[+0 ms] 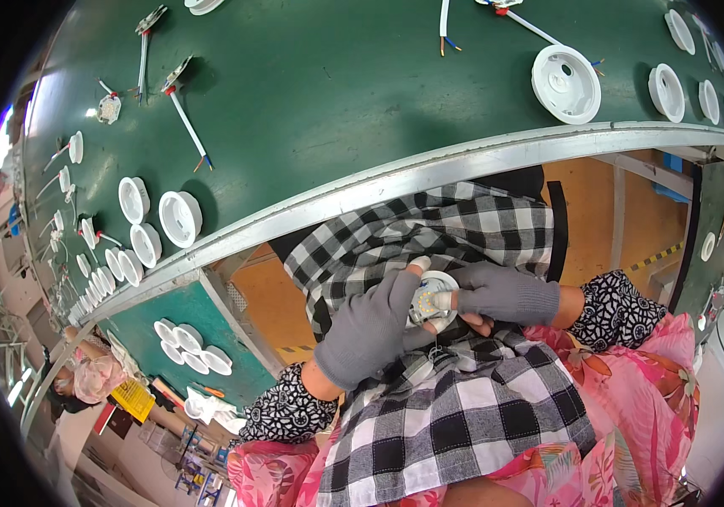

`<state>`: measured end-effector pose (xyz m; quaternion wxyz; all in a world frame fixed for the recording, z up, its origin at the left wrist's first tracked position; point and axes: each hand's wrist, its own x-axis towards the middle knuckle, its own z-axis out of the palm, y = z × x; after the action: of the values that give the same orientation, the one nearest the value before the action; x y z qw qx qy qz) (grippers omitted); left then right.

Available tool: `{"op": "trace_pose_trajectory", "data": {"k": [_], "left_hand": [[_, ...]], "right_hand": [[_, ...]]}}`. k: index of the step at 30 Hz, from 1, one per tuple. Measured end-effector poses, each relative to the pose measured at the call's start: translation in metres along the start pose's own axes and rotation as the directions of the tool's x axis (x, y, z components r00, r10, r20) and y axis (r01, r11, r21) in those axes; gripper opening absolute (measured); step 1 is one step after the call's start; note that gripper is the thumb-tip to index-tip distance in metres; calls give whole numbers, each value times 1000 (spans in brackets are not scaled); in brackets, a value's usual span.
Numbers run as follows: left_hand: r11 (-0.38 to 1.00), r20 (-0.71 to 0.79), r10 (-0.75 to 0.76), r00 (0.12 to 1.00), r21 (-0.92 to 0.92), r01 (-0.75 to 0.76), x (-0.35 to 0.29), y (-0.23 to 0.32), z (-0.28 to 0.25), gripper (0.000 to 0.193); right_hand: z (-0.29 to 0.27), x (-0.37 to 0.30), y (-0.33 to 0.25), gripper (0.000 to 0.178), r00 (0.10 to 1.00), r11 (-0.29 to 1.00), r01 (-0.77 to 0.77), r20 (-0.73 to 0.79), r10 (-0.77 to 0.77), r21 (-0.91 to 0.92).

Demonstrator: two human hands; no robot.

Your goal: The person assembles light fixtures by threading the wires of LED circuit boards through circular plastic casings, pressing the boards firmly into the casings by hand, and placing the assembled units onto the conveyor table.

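Note:
Over my lap, both gloved hands hold a white round lamp housing (439, 280) with a small LED board (423, 297) inside it, its yellow dots facing up. My left hand (370, 325) in a grey glove grips the housing from the left side, fingers curled about its rim. From the right, my right hand (505, 293), also grey-gloved, lays a fingertip on the board while its other fingers bend beneath the housing. The underside is hidden by the hands.
Ahead is a green conveyor belt (319, 93) with a metal edge rail (396, 186). It carries white cups (180, 220), a larger one (565, 84) and LED boards with white cables (186, 122). Several cups (187, 339) lie on a green side table (159, 304). Another person (95, 372) sits far left.

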<state>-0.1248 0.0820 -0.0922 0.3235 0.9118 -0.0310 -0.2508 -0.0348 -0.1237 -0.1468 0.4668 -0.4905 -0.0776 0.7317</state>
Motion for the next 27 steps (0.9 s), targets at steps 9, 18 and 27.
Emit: {"op": "trace_pose_trajectory", "data": {"k": [9, 18, 27], "left_hand": [[972, -32, -107, 994, -214, 98, 8, -4, 6, 68], [942, 40, -119, 992, -311, 125, 7, 1, 9, 63], [868, -119, -186, 975, -485, 106, -3, 2, 26, 61]], "right_hand": [[8, 2, -13, 49, 990, 992, -72, -132, 58, -104], [16, 0, -16, 39, 962, 989, -24, -271, -17, -146], [18, 0, -10, 39, 960, 999, 12, -279, -23, -43]]}}
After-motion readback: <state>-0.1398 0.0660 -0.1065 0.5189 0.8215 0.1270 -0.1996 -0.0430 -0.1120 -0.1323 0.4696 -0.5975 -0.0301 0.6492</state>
